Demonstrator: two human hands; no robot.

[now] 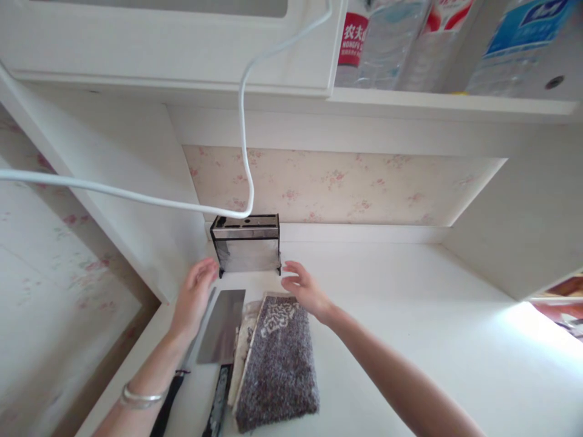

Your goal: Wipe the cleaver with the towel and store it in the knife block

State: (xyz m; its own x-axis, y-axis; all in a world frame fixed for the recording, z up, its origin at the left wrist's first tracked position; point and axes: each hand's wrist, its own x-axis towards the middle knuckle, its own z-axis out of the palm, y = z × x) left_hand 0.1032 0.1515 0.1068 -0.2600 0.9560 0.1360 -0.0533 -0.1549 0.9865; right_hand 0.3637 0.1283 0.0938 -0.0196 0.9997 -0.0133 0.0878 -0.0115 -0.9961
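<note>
A shiny steel knife holder with a black frame (pixel 246 246) stands on the white counter against the back wall. My left hand (pixel 194 295) reaches toward its left side, fingers apart and empty. My right hand (pixel 304 287) hovers near its right lower corner, fingers spread, holding nothing. Neither hand clearly touches the holder. Below my left hand a cleaver (pixel 222 326) lies flat, its black handle toward me. A second black-handled knife (pixel 169 397) lies partly under my left wrist.
A grey fuzzy pad (pixel 278 364) lies on some thin boards beside the cleaver. A white cable (pixel 244 139) hangs down to the holder's top. Water bottles (pixel 390 42) stand on the shelf above. The white counter (pixel 410 340) stretches to the right.
</note>
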